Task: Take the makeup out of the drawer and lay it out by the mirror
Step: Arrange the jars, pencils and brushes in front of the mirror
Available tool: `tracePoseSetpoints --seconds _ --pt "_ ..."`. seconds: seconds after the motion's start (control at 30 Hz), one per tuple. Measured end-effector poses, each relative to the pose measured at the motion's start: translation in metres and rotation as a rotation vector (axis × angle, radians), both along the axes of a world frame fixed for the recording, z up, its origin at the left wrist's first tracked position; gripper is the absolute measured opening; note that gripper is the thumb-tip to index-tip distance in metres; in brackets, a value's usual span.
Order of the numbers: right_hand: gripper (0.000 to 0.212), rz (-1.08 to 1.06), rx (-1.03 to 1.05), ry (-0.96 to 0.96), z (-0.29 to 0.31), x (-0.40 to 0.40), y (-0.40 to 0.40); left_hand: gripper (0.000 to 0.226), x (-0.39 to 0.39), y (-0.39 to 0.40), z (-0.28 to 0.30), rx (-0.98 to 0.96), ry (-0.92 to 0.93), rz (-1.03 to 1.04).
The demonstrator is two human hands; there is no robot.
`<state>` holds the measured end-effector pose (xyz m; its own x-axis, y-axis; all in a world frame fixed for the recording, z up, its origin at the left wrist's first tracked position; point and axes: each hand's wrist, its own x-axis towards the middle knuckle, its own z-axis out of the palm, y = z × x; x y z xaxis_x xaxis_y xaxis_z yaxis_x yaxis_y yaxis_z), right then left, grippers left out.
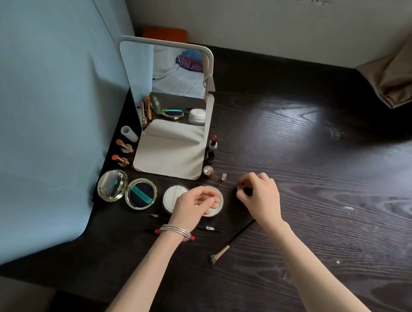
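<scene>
Item: laying out makeup by the mirror, step in hand — setting one small piece down in the row.

Nearest me: a flat brush [220, 255] lying slantwise on the bench [322, 225], bristles toward me. Just beyond, a red pencil [174, 234] and a thin black pencil [212, 228], both crossed by my left wrist.

My left hand [192, 204], fingers loosely spread and holding nothing, hovers over the white compact [193, 199], which lies open. To its left, the green cushion compact [140, 193] and its mirrored lid [112, 184].

My right hand [260, 195], fingers curled, pinches a small dark piece with a red tip [243, 186], low over the bench; whether it touches the wood I cannot tell. Likely a lipstick; it is mostly hidden.

Beyond: a small clear cap [224, 176], then a column of three small tubes [210, 156] along the right edge of the mirror [174, 130]. Two open lipsticks [123, 153] and a white tube [129, 133] on its left.

Method, as I judge it: stand the piece upright near the clear cap, in line with the column; release only once the base sits flat; keep my wrist clear of the tubes, which would topple easily.
</scene>
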<state>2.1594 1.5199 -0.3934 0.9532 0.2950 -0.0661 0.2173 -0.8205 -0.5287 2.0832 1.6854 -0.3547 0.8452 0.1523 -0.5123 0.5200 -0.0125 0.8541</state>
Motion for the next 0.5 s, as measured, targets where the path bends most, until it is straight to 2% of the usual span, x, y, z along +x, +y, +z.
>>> tracePoseSetpoints --seconds 0.5 --pt "0.011 -0.058 0.078 0.072 -0.011 0.012 0.013 0.02 0.005 0.0 0.0 0.006 0.008 -0.015"
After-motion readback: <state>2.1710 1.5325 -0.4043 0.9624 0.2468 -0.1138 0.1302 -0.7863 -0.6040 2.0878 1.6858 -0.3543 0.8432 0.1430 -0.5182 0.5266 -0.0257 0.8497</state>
